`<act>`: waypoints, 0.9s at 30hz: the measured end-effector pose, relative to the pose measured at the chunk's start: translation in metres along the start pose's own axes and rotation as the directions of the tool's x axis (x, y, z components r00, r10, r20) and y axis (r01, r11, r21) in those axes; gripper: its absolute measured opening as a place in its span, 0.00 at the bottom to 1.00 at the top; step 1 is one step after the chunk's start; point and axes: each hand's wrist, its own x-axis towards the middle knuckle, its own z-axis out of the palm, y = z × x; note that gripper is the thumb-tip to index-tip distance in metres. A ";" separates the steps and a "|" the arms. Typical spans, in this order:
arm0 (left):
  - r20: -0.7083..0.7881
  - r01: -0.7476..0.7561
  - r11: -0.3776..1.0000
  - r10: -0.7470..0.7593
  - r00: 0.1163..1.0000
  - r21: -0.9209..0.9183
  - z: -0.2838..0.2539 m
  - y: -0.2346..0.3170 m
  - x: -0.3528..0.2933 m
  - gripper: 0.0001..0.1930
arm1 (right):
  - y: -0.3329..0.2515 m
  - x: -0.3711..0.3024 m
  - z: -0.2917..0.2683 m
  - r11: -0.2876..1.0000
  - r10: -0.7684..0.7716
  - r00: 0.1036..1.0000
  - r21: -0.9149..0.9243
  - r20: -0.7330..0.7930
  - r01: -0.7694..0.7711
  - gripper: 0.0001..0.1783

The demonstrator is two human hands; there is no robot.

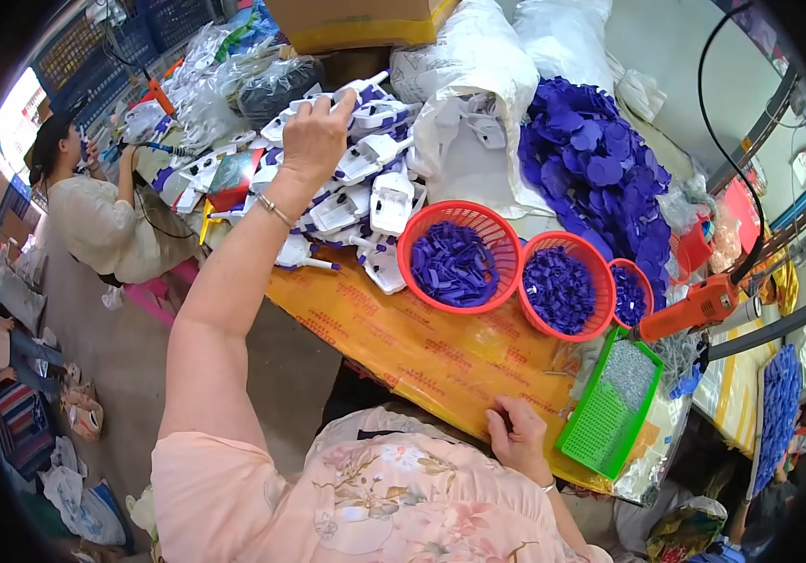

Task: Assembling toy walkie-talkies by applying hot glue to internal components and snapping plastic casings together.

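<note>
My left hand (316, 139) reaches far over the table into a heap of white plastic housings (372, 158) with purple parts and handle-like stems. Its fingers are bent down around one white housing (363, 86) at the top of the heap. My right hand (518, 433) is close to the table's front edge, its fingers curled in loosely, and no object shows in it. Ahead of it stand a red basket of long purple strips (456, 266), a red basket of small purple pieces (560, 289) and a smaller red basket (630, 293).
A green tray (600, 432) holds small silvery parts. An orange electric screwdriver (689, 310) hangs on a black cord at the right. Purple discs (591, 159) are piled behind the baskets beside a white sack (464, 70). A co-worker (102, 220) stands at the left.
</note>
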 end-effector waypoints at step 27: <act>0.552 0.029 0.751 0.457 0.697 -0.659 -0.014 0.134 0.058 0.13 | 0.004 0.006 -0.007 0.962 0.223 0.973 0.151 0.051 -0.228 0.08</act>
